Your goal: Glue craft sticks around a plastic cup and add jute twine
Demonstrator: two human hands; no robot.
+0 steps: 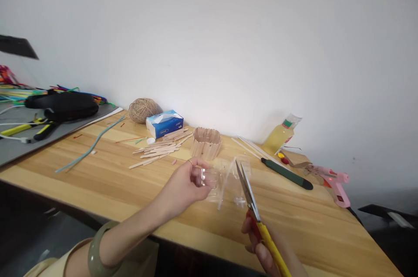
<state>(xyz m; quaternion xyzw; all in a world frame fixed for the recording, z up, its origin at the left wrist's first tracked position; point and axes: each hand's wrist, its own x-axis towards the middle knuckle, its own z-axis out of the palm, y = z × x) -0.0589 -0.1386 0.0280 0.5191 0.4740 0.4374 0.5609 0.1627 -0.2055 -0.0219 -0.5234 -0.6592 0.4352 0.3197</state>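
My left hand [192, 183] pinches a clear plastic container [212, 179] by its left side, above the wooden table. The see-through plastic spreads to the right of my fingers, and its exact outline is hard to make out. In my right hand [257, 240] is a pair of scissors [250, 198] with yellow and red handles. Their blades point up and away from me, slightly parted, beside the right part of the plastic. Just behind the plastic stands a small basket of wooden sticks [206, 144].
Craft sticks [158, 150] lie loose near a blue tissue pack [165, 123] and a twine ball [143, 110]. A blue pipe cleaner [93, 146] is at left. On the right are a dark green tool [287, 173], a bottle of yellow liquid [281, 134] and a pink glue gun [336, 183].
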